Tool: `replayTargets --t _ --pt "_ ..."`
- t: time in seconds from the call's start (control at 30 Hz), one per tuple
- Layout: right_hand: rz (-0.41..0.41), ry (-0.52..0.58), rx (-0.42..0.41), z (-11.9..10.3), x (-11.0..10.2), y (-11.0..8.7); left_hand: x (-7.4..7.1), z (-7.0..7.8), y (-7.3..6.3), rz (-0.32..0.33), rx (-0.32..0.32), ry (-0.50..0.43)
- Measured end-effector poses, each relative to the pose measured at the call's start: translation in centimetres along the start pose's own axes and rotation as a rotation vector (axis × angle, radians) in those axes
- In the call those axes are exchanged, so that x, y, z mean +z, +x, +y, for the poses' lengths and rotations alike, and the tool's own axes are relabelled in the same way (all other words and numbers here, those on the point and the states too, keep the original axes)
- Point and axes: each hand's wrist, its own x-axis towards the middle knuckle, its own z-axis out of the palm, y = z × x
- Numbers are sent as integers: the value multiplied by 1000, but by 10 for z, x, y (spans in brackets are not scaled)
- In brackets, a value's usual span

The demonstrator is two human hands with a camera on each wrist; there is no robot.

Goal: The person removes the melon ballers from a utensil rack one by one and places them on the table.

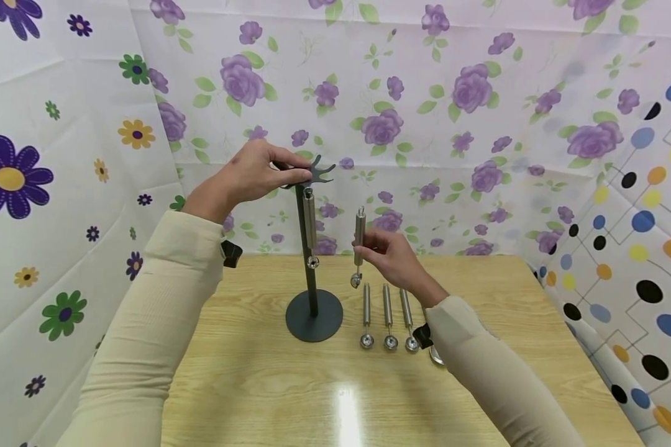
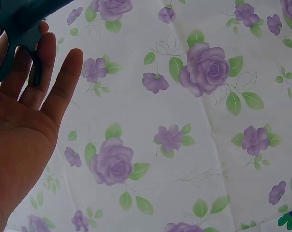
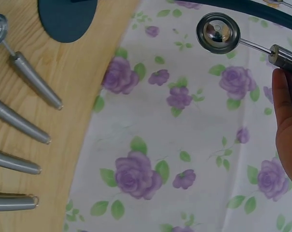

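Observation:
My left hand [image 1: 257, 171] pinches the hooked top of a dark utensil stand [image 1: 321, 174], between thumb and fingers. In the left wrist view its fingers lie behind the curved hooks [image 2: 35, 67]. One steel melon baller [image 1: 310, 220] hangs from the stand, scoop down, beside the post. To the right of it, my right hand [image 1: 388, 254] holds a second melon baller [image 1: 360, 239] by the handle, upright with the scoop at the bottom. The scoop [image 3: 218, 33] and the lower handle show in the right wrist view; the rest runs out of frame.
On the wooden table [image 1: 246, 385], several steel utensils lie in a row right of the stand's round base [image 1: 313, 329], including a melon baller [image 1: 387, 316]. The right forearm partly covers the last one [image 1: 436, 355]. A flowered cloth [image 1: 335, 81] hangs behind the table.

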Motion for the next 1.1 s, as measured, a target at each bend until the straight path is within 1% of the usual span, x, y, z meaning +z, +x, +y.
replayTargets --t 0.17,0.33,0.37,0.57,0.6,0.87,1.1 --pt "19 -6 57 16 -6 -13 0 0 2 6 14 1" --pt "27 5 95 31 -12 -25 -1 -1 1 7 1 -13" --pt "27 -7 102 30 -12 -28 -1 -1 0 7 -4 -16" --pt "43 -36 118 48 -14 -44 0 -1 -1 8 -19 -26" --pt "47 -33 118 54 -15 -45 0 -1 -1 8 -19 -26" --pt "60 -46 137 69 -20 -59 0 -3 -3 1 -26 -35" --pt "71 -79 181 81 -29 -71 1 -2 -2 7 -16 -31"
